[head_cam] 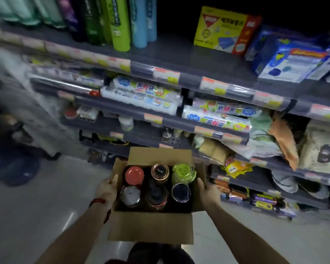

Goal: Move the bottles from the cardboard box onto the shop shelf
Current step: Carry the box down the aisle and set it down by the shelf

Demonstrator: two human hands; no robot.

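Both hands held the open cardboard box (151, 228) in front of the shop shelf (191, 60).
The left hand (108, 189) and the right hand (208, 191) were pressed on its two sides; six bottles (134, 175) stood inside, in two rows.

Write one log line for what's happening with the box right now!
left hand: holds cardboard box | right hand: holds box | bottles: six, all inside | shelf: ahead
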